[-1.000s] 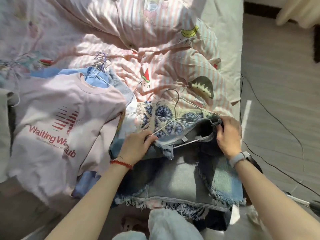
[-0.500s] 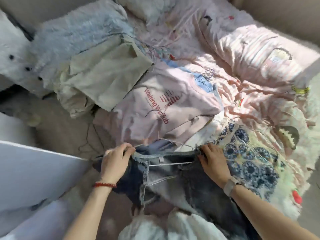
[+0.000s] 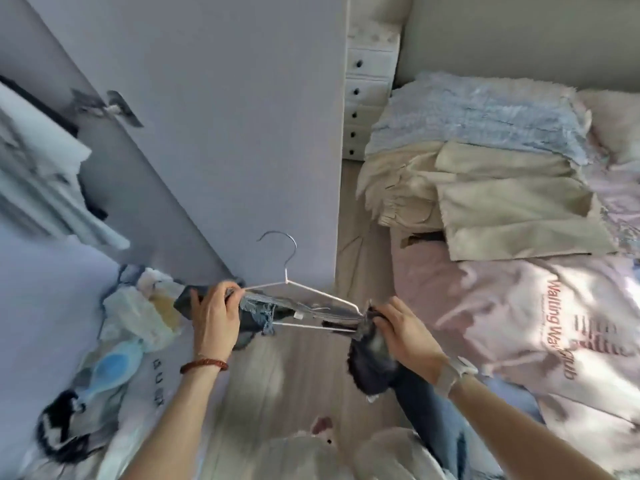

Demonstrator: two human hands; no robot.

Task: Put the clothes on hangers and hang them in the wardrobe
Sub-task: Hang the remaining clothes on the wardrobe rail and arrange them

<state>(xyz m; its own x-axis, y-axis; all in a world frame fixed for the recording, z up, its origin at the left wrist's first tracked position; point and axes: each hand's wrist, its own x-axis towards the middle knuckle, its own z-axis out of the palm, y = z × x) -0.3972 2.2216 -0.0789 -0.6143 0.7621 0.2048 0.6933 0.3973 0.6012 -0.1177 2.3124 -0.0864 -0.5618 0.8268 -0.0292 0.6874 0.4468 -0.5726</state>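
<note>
Denim garment (image 3: 256, 315) sits on a thin wire hanger (image 3: 304, 292), held up in the lower centre of the frame, above the floor, between the wardrobe door (image 3: 207, 116) at upper left and the bed (image 3: 433, 271) at right. Hook points up toward the middle of the frame, free of any rail.

Left hand (image 3: 214, 317): fingers curled over the left end of the hanger together with the denim bunched there; clamped on both. Right hand (image 3: 405, 330): fingers wrapped round the dark denim at the right end of the hanger, where the wire bends; also clamped. The rest of the fabric hangs below the right hand, frayed hem showing.

Handling estimate: denim is soft but fairly heavy for this hanger; the wire looks thin and likely flexes under load. Fabric is draped over the lower bar, not clipped, so it could slide off toward the heavier side if the hanger tips. Best hold, judged from this view: support both ends as now for carrying, then shift one hand to the neck under the hook for placing on the rail, keeping the bar level.

Wardrobe interior at the left edge is blurred; the rail is not visible.

On the bed: pink printed sweatshirt (image 3: 554, 323), beige garment (image 3: 502, 209), fluffy blue piece (image 3: 478, 123), not yet hung.
</note>
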